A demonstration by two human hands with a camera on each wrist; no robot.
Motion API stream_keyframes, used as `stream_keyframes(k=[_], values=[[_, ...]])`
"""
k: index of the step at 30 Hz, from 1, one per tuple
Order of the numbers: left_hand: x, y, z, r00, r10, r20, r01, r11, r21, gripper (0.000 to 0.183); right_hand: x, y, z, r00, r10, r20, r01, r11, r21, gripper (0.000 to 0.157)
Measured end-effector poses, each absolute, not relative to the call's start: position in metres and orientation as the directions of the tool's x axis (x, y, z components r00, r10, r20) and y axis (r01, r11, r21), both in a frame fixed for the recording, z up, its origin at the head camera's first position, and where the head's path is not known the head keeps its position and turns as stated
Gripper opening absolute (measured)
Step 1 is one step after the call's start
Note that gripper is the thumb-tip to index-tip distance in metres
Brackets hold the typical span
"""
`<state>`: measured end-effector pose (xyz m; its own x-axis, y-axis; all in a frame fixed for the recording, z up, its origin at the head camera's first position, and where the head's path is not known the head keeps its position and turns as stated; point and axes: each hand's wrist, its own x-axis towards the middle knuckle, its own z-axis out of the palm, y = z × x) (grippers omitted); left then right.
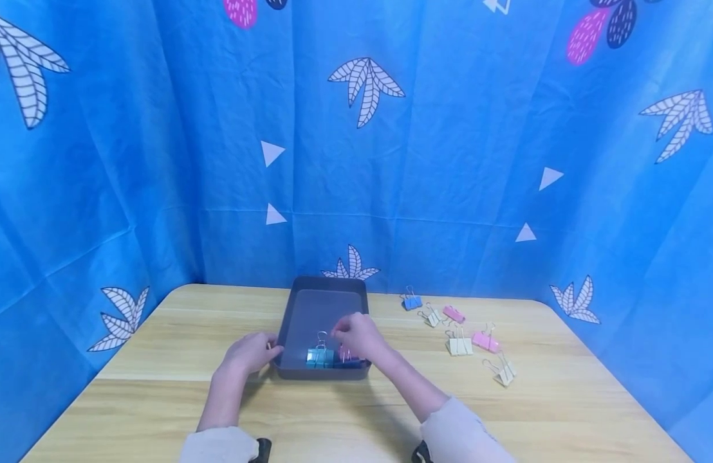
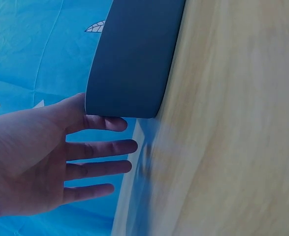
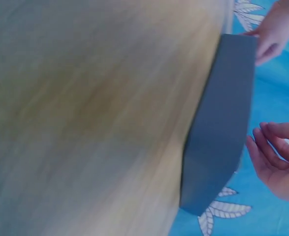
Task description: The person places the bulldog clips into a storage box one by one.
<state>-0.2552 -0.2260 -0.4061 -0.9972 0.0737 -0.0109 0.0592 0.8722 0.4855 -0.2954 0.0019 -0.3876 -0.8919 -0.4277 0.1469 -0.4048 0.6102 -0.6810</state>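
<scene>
A dark grey rectangular tray [image 1: 322,373] lies on the table. At its left side my left hand [image 1: 252,353] pinches the rim, thumb over the edge and the index finger against the outer wall [image 2: 129,64]; the other fingers stretch out straight. My right hand [image 1: 359,334] hovers over the right part of the tray, fingers loosely bent with nothing seen between them. Near its fingertips, at the tray's front end, stand a teal binder clip [image 1: 317,358], a pink binder clip [image 1: 345,352] and a dark blue binder clip [image 1: 347,364]. The right forearm partly covers that corner.
To the right of the tray lie a blue binder clip [image 1: 412,302], pink binder clips [image 1: 486,342] and pale yellow binder clips [image 1: 461,346], spread loosely on the wooden table [image 1: 159,379]. A blue patterned curtain [image 1: 356,173] hangs behind the table and at its sides.
</scene>
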Motion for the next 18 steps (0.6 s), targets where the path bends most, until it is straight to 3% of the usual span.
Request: stream_keyframes(k=[18], values=[[-0.254, -0.224, -0.404, -0.998, 0.066, -0.005, 0.055, 0.874, 0.482, 0.02, -0.274, 0.054, -0.35, -0.861, -0.358, 0.361, -0.499, 0.458, -0.736, 0.014]])
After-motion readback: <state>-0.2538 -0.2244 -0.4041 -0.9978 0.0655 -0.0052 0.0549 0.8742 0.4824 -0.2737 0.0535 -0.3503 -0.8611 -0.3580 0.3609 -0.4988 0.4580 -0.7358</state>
